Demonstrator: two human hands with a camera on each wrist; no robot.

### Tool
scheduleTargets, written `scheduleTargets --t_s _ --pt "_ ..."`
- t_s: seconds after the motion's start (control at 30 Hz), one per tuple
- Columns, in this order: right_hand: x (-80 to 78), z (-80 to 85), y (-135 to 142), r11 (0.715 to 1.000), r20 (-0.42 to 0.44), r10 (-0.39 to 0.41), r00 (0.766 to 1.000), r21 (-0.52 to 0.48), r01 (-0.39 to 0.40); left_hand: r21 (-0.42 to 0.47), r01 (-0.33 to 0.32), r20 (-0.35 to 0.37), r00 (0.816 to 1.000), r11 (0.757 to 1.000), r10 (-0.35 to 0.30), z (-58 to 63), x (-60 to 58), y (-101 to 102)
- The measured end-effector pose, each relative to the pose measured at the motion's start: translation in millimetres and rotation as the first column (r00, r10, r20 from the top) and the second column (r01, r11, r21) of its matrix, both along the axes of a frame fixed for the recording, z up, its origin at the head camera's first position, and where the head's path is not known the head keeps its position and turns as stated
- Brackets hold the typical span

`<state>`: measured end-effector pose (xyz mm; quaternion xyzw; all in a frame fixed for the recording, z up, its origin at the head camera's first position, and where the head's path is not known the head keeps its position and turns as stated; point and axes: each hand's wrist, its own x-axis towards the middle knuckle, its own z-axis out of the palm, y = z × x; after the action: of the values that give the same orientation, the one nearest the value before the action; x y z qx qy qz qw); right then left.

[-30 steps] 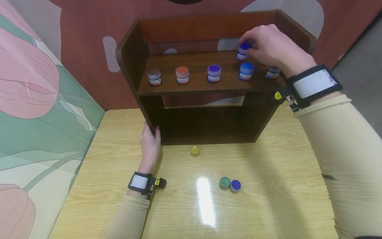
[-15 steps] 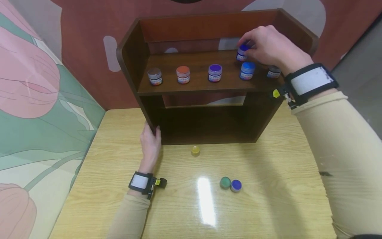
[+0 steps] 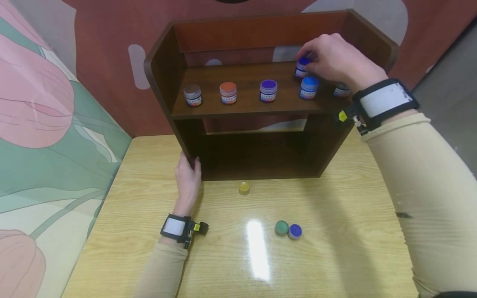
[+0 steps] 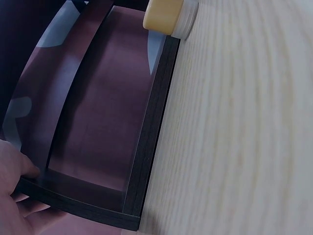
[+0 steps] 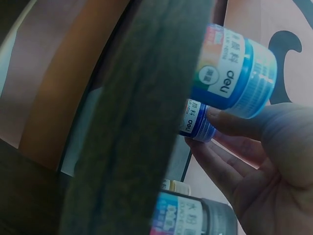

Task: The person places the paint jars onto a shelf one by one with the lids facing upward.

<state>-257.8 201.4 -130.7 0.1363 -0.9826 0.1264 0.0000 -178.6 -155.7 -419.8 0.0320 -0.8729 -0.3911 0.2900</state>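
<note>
On the upper board of a dark brown wooden shelf (image 3: 231, 73), my right hand (image 3: 333, 58) pinches a dark blue paint jar (image 3: 301, 68) by its lid, between thumb and fingers. The jar is upright, behind a bright blue jar (image 3: 308, 89). From the right wrist view, the thumb and fingertips meet the lid of the dark blue jar (image 5: 199, 122), partly hidden by the board. My left hand (image 3: 188, 178) grips the shelf's left side panel low down, thumb on the inner side; the left wrist view shows its fingers (image 4: 44, 218) beneath the panel edge.
Along the upper board's front stand brown (image 3: 193, 96), orange (image 3: 228, 93), purple (image 3: 268, 91) and grey-lidded (image 3: 341, 90) jars. A yellow jar (image 3: 244, 188) sits before the shelf. Green (image 3: 281, 228) and blue (image 3: 295, 231) jars lie nearer on the table (image 3: 223, 256). A wall stands behind.
My right wrist and forearm have shifted slightly left, with the fingers still at the dark blue jar. My left hand and the other jars have kept their places.
</note>
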Motion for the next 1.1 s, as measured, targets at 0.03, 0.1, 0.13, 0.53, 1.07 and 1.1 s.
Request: scheduleTargets --t_s 0.03,0.1,0.13,0.53,1.07,1.1 --pt "-0.3 -0.5 0.5 1.000 0.003 0.000 1.000 -0.001 0.000 -0.003 -0.002 0.000 1.000 1.000 0.002 -0.1 0.0 0.0" --pt "-1.3 -1.2 1.5 1.000 0.005 0.002 1.000 -0.003 -0.002 -0.006 -0.003 -0.002 1.000 1.000 0.003 -0.3 0.2 0.0" --pt "-1.5 -1.5 1.9 1.000 0.007 0.005 1.000 -0.005 -0.005 -0.007 -0.003 -0.004 1.000 1.000 0.003 -0.4 0.3 -0.1" --pt "-2.9 -3.5 4.3 1.000 0.006 0.006 1.000 -0.009 -0.005 -0.007 0.000 0.004 1.000 1.000 0.000 0.3 0.7 -0.2" --pt "-3.0 -4.4 4.2 1.000 0.016 0.014 1.000 -0.017 -0.014 -0.002 0.004 0.004 1.000 1.000 -0.004 0.4 0.7 0.0" --pt "-3.0 -4.4 4.3 1.000 0.015 0.016 1.000 -0.015 -0.015 -0.001 0.004 0.003 1.000 1.000 -0.004 0.5 0.8 0.0"
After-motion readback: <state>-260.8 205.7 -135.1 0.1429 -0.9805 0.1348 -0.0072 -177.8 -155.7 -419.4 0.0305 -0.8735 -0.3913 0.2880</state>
